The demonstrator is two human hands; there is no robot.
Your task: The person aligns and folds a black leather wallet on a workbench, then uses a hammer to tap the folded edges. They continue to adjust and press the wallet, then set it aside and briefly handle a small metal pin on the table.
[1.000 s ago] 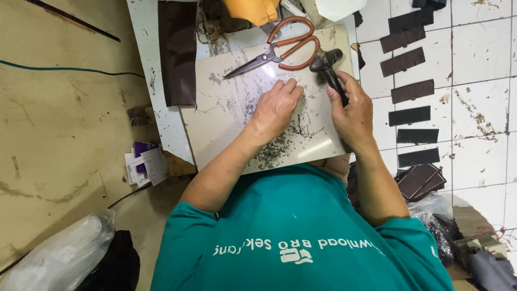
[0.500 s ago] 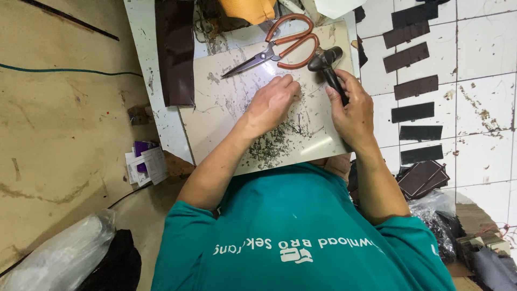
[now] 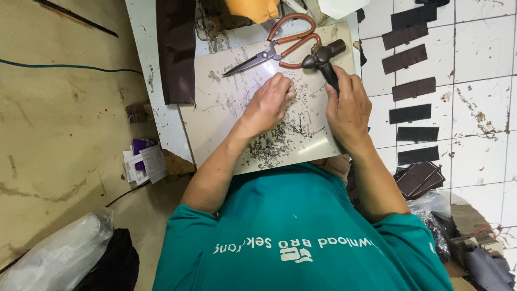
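Nearest the camera, below our teal shirt, our two hands rest on a scarred pale cutting board (image 3: 215,124) lying on the surface. Our left hand (image 3: 267,105) presses fingers-down on the board, curled loosely, holding nothing we can make out. Our right hand (image 3: 347,105) is closed around the handle of a small dark hammer (image 3: 322,56). Just beyond lie orange-handled scissors (image 3: 280,43). Farther right, dark leather strips (image 3: 412,86) line the tiled floor.
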